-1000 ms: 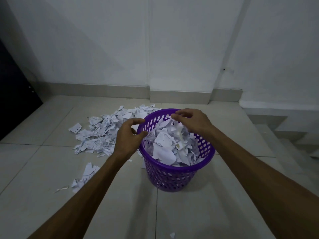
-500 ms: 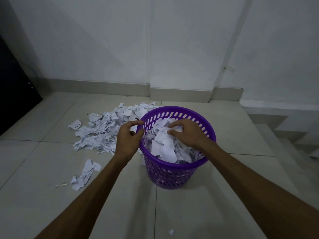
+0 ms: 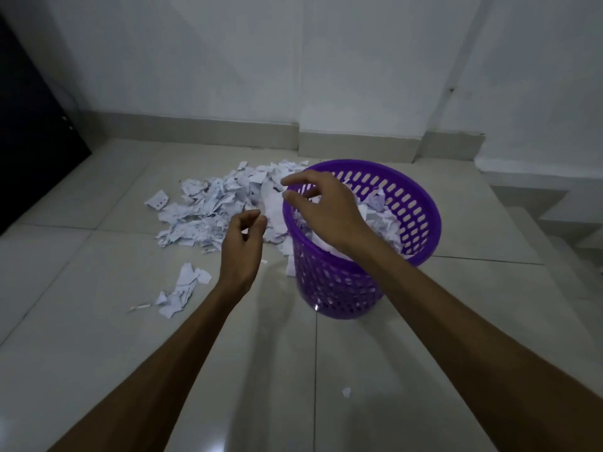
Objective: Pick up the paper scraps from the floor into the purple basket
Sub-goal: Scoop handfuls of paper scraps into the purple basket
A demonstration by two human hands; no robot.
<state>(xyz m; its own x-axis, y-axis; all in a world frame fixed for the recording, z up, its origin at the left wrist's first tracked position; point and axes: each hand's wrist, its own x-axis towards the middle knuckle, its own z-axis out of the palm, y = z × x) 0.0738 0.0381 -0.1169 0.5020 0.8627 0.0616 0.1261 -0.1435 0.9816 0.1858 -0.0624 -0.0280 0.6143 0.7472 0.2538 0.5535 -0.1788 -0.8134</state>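
We see torn white paper, ragged and crumpled, in three places on the pale floor tiles (image 3: 98, 337). At the left of the frame, below centre, a small clump of scraps (image 3: 181, 293) lies on its own, with a thin sliver just to its left. Above it, centre left, spreads the big heap of scraps (image 3: 215, 212), too many to count, reaching right up to the basket's side. One lone scrap (image 3: 346, 392) lies low in the frame, near the middle.

Our left hand (image 3: 242, 246) hangs in front of the big heap's right edge, fingers loosely curled with thumb and fingertips close together; we cannot tell whether a bit of paper sits between them. Our right hand (image 3: 321, 205) hovers over the basket's left rim, fingers spread and gently bent, holding nothing that we can make out.

Right of centre stands one purple basket (image 3: 411, 210), round, upright, its wall pierced with rows of slots. It is filled with white scraps nearly up to the rim, the pile partly hidden behind our right hand and wrist
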